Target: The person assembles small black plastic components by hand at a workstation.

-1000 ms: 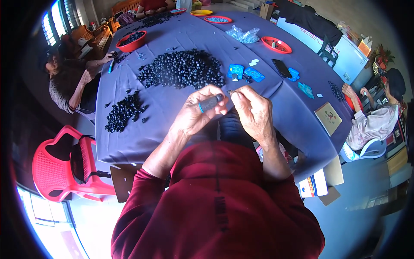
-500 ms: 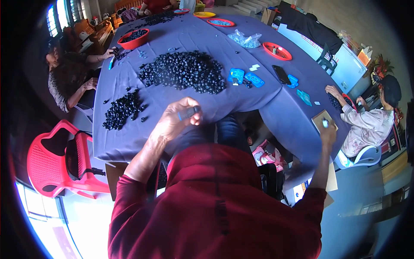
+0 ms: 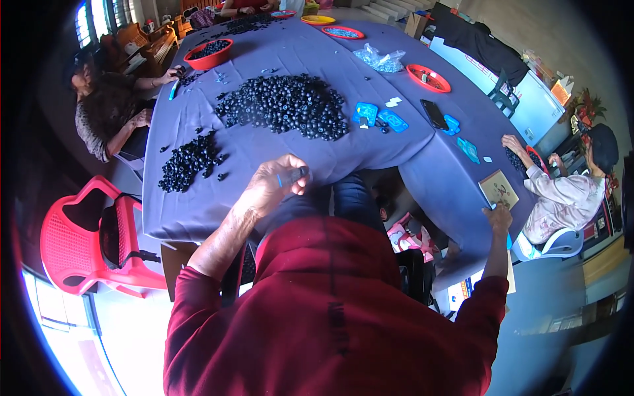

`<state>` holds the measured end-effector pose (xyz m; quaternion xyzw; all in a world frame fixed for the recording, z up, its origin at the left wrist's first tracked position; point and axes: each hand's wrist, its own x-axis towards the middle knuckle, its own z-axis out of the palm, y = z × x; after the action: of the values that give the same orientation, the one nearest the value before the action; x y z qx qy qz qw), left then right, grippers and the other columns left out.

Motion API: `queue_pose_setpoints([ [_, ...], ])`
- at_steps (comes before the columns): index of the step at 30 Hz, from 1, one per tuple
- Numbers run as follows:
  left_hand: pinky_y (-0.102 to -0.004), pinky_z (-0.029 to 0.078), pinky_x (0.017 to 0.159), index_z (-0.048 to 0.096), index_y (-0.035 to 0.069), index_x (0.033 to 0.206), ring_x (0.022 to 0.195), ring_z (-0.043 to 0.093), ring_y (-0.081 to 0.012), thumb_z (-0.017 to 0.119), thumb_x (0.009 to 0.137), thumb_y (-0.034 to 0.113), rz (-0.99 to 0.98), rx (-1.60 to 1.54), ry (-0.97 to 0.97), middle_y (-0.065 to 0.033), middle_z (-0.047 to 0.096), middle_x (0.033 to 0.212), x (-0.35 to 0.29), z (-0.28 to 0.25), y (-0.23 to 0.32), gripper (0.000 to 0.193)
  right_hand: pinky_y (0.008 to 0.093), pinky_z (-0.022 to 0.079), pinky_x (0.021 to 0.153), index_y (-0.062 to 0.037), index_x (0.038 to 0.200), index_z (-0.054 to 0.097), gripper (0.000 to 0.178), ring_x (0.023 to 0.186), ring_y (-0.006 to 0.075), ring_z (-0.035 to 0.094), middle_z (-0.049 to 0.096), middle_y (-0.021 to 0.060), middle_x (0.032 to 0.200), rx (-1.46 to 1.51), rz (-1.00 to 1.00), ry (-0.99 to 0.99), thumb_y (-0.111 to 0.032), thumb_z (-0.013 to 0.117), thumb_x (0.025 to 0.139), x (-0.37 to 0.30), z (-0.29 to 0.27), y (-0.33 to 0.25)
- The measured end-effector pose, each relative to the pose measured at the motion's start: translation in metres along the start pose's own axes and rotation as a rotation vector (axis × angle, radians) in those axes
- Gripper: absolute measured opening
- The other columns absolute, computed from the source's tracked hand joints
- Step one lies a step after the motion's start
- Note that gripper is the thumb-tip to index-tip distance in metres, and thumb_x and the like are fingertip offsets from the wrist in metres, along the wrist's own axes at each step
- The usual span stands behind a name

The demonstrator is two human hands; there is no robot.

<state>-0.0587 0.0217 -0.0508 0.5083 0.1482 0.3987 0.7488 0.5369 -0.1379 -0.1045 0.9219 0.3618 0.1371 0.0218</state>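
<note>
My left hand (image 3: 269,185) is raised above the table's near edge, its fingers closed on a small dark piece (image 3: 298,174) with a blue edge. In front of that hand lies a large heap of small black ring-shaped parts (image 3: 284,105). A smaller heap of black parts (image 3: 191,162) is to its left. At the right, my right hand (image 3: 500,216) is closed beside the near corner of a tan board (image 3: 499,189). A pale bit shows by its fingertips, too small to name.
On the dark cloth (image 3: 370,148) are blue packets (image 3: 393,120), a black phone (image 3: 434,114), a clear bag (image 3: 380,59) and a red tray (image 3: 428,78). A red bowl (image 3: 209,55) stands far left. People sit left, right and far; a pink chair (image 3: 79,237) stands left.
My right hand has come down and nearer to me, off the tan board to its near corner. The left hand keeps its place, with the dark piece slightly turned.
</note>
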Motion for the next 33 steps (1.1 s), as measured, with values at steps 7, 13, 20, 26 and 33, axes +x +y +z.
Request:
queue_pose_setpoints([
  [7, -0.0246, 0.046, 0.064, 0.054, -0.001, 0.093, 0.07, 0.056, -0.013, 0.059, 0.082, 0.012, -0.083, 0.071, 0.03, -0.0069, 0.057, 0.08, -0.004, -0.004, -0.017, 0.018, 0.0411, 0.046, 0.078, 0.0002, 0.099, 0.06, 0.068, 0.092, 0.032, 0.059, 0.06, 0.0197, 0.103, 0.552, 0.434, -0.186, -0.061, 0.054, 0.07, 0.008, -0.036, 0.02],
  [13, -0.0251, 0.046, 0.065, 0.054, -0.001, 0.094, 0.07, 0.055, -0.0131, 0.059, 0.081, 0.011, -0.119, 0.039, 0.014, -0.0069, 0.057, 0.08, 0.005, -0.006, -0.031, 0.018, 0.0411, 0.047, 0.078, 0.0003, 0.097, 0.06, 0.06, 0.091, 0.0331, 0.06, 0.062, 0.0206, 0.095, 0.16, 0.395, 0.088, -0.054, 0.049, 0.076, 0.019, 0.009, 0.029],
  [20, -0.0245, 0.044, 0.064, 0.054, -0.001, 0.093, 0.07, 0.054, -0.0134, 0.062, 0.078, 0.019, -0.12, 0.103, 0.028, -0.0065, 0.056, 0.079, 0.001, -0.009, -0.036, 0.026, 0.0437, 0.046, 0.079, -0.0016, 0.096, 0.06, 0.054, 0.089, 0.0363, 0.06, 0.062, 0.0212, 0.094, 0.233, 0.255, 0.091, -0.051, 0.053, 0.075, 0.001, 0.001, 0.036],
  [26, -0.0241, 0.045, 0.063, 0.054, -0.001, 0.092, 0.069, 0.054, -0.0132, 0.062, 0.079, 0.016, -0.142, 0.082, 0.03, -0.0062, 0.057, 0.078, 0.004, -0.003, -0.041, 0.023, 0.0431, 0.045, 0.081, -0.0073, 0.105, 0.054, 0.052, 0.096, 0.0369, 0.055, 0.058, 0.0219, 0.1, 0.24, 0.213, 0.163, -0.049, 0.058, 0.073, 0.012, -0.003, 0.024],
  [33, -0.0243, 0.046, 0.063, 0.055, -0.001, 0.093, 0.07, 0.055, -0.0127, 0.062, 0.078, 0.011, -0.2, 0.144, 0.044, -0.006, 0.057, 0.079, 0.004, -0.008, -0.051, 0.021, 0.0407, 0.045, 0.084, -0.0127, 0.112, 0.054, 0.057, 0.102, 0.0313, 0.054, 0.058, 0.0175, 0.108, 0.15, 0.216, 0.009, -0.054, 0.055, 0.073, 0.035, 0.008, 0.032],
])
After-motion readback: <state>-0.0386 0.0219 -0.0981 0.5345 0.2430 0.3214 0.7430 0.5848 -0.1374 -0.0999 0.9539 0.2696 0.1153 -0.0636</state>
